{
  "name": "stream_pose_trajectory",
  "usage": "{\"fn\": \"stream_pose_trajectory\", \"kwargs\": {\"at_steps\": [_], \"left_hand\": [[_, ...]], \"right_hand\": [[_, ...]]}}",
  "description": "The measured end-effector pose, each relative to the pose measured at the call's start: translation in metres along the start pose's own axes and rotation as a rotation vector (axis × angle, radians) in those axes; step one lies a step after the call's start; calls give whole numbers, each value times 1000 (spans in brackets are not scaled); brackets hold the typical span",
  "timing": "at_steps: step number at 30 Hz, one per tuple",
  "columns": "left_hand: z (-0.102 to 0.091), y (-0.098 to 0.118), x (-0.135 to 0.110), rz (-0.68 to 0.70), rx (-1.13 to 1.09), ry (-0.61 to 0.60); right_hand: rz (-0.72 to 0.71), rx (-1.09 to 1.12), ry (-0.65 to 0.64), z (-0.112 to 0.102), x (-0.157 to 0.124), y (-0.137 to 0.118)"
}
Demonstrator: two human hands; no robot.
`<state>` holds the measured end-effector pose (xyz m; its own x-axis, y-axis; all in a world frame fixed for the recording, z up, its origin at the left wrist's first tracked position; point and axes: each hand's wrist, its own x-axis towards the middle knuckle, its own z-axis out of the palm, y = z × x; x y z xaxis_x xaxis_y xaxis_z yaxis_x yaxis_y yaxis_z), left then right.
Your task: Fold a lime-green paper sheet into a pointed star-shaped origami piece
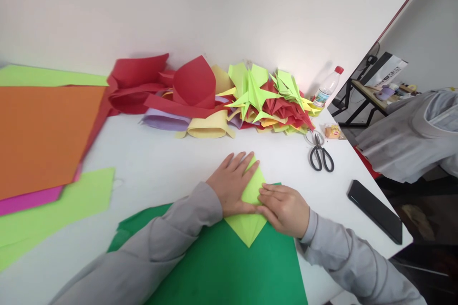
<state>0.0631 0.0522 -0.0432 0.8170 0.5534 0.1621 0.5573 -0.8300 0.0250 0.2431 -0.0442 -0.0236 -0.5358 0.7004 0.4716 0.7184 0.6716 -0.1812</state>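
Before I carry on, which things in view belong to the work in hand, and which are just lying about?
In the work:
lime-green folded paper, left hand and right hand on it
green sheet partly beneath it
probably the lime-green paper star behind

Apparently just lying about:
black smartphone
red-capped plastic bottle
black-handled scissors, untouched

A plain white wall (214, 9) runs across the top of the frame behind the white desk (150, 152), its dark red edge (407, 2) slanting at upper right. Beyond, I see a grey wall (442, 33) and a wood-topped table (368, 92) on black legs.
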Motion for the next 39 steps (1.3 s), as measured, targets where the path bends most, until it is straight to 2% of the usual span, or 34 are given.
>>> {"fn": "stream_pose_trajectory", "kwargs": {"at_steps": [8, 15, 25, 29, 35, 39], "left_hand": [[6, -2, 1, -22, -40, 29], [6, -2, 1, -13, -35, 43], [8, -5, 2, 10, -65, 31], [7, -5, 2, 13, -73, 60], [2, -3, 8, -19, -45, 0], [2, -3, 8, -31, -75, 10]], "right_hand": [[50, 50, -3, 4, -3, 8], [144, -179, -97, 9, 3, 5], [231, -300, -223, 14, 21, 4], [187, -312, -224, 14, 25, 7], [123, -274, -174, 10, 24, 4], [90, -249, -152, 6, 20, -2]]}}
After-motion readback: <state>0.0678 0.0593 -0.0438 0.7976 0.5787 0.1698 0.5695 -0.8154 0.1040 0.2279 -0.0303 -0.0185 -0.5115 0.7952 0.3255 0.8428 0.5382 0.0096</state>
